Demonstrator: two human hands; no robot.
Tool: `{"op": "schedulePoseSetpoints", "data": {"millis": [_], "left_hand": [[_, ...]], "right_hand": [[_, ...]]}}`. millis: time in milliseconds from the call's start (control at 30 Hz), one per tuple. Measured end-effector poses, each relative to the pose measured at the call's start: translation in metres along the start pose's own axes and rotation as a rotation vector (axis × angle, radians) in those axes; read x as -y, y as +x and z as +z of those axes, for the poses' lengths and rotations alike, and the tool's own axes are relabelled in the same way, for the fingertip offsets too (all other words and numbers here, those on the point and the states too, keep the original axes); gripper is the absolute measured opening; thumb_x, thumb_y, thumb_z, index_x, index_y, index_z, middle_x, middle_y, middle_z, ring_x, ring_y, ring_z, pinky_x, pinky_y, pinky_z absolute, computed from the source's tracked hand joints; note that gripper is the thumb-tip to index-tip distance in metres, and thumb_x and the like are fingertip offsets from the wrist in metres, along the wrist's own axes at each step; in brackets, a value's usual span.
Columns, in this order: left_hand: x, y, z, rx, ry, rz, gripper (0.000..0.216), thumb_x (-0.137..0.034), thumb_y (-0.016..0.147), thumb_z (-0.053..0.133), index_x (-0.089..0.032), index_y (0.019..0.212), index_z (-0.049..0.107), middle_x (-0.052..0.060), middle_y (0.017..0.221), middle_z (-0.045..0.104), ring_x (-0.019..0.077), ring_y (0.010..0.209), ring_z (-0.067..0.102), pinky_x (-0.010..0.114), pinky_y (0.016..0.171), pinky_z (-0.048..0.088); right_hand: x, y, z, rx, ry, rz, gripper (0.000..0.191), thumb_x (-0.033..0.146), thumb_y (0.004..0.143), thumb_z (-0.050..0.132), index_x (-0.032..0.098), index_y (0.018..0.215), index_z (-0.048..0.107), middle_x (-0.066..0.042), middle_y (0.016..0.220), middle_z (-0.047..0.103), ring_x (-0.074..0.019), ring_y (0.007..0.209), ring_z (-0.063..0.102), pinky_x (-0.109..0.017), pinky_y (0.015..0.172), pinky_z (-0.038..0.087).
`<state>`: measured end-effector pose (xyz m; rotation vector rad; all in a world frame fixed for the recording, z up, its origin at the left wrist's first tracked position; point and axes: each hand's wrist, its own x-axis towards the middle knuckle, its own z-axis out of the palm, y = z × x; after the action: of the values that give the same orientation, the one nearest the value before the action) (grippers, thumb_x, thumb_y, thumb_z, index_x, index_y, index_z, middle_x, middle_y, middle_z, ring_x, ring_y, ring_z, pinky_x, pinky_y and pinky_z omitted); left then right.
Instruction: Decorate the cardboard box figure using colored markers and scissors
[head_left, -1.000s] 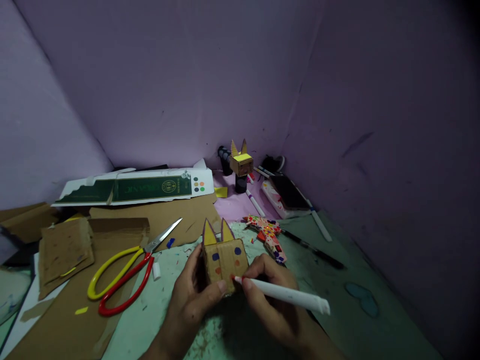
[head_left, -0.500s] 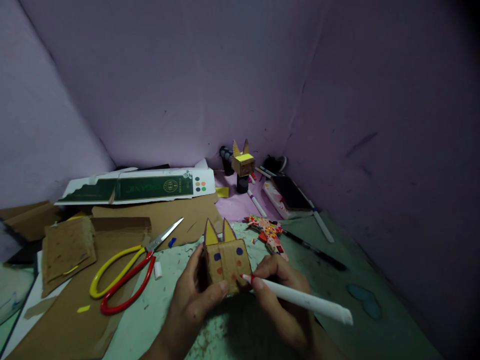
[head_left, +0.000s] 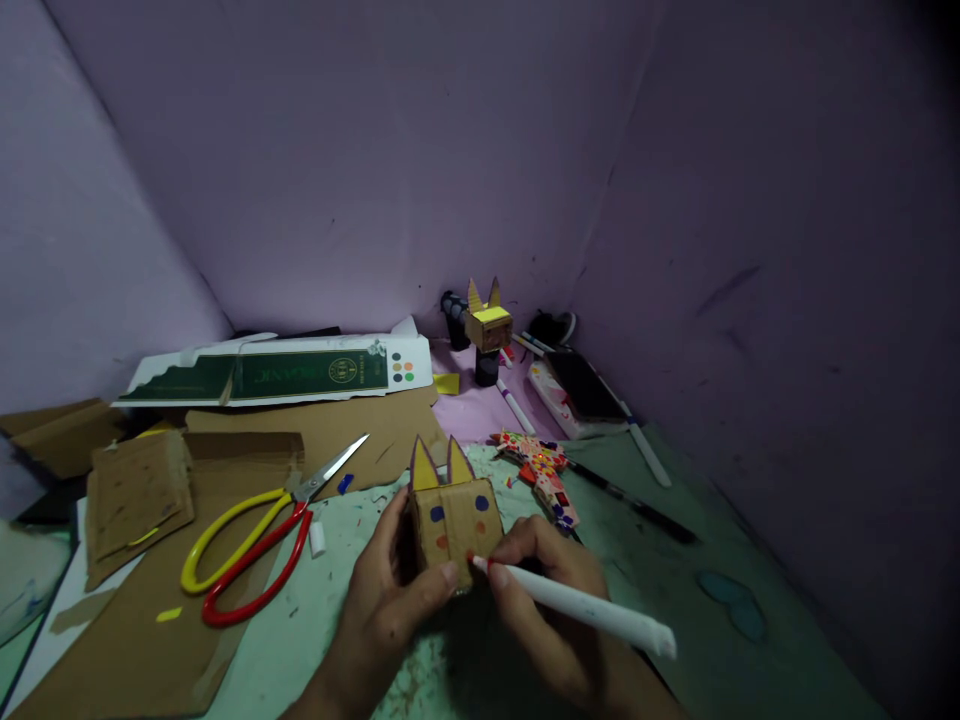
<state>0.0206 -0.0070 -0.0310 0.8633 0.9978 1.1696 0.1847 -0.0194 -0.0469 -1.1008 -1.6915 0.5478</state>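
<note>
My left hand grips a small cardboard box by its left side, thumb on the front's lower edge. Two pointed yellow ears with dark outlines stand on top of the box. Its front carries two dark blue dots with orange-red dots below them. In my right hand is a white marker, pinched near its red tip. The tip meets the lower middle of the box front, at a small red mark. A white marker cap lies on the table to the left.
Scissors with yellow and red handles lie on flat cardboard at left. Behind stands a similar eared box on a black cylinder. A phone, a patterned paper piece and a black pen are at right.
My right hand has moved the marker left and slightly down, so its tip sits nearer the middle of the box front. My left hand holds the box almost still.
</note>
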Motion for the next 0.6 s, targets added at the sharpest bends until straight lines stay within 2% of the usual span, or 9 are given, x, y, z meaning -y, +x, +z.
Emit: {"op": "schedulePoseSetpoints", "data": {"millis": [200, 500, 600], "left_hand": [[-0.001, 0.000, 0.001, 0.009, 0.011, 0.011, 0.096, -0.035, 0.061, 0.083, -0.011, 0.143, 0.040, 0.015, 0.133, 0.067, 0.0366, 0.122, 0.061, 0.039, 0.099, 0.052], [-0.001, -0.001, 0.001, 0.027, 0.011, 0.006, 0.094, -0.035, 0.064, 0.082, -0.012, 0.144, 0.037, 0.015, 0.137, 0.064, 0.0346, 0.124, 0.060, 0.038, 0.100, 0.051], [-0.002, -0.001, 0.001, 0.034, 0.027, 0.013, 0.093, -0.035, 0.064, 0.082, -0.012, 0.143, 0.038, 0.015, 0.136, 0.064, 0.0356, 0.124, 0.059, 0.040, 0.101, 0.050]], "right_hand": [[-0.001, -0.004, -0.001, -0.006, -0.059, -0.010, 0.018, 0.029, 0.091, 0.055, 0.022, 0.075, 0.057, 0.003, 0.056, 0.059, -0.0120, 0.046, 0.053, -0.022, 0.044, 0.037], [0.004, -0.002, 0.001, 0.005, -0.055, 0.008, 0.020, 0.029, 0.091, 0.053, 0.022, 0.073, 0.055, 0.003, 0.054, 0.056, -0.0119, 0.044, 0.050, -0.023, 0.044, 0.034], [0.011, -0.005, 0.005, -0.114, -0.010, 0.091, 0.021, 0.032, 0.089, 0.056, 0.022, 0.071, 0.056, 0.003, 0.055, 0.055, -0.0134, 0.048, 0.050, -0.026, 0.048, 0.033]]}}
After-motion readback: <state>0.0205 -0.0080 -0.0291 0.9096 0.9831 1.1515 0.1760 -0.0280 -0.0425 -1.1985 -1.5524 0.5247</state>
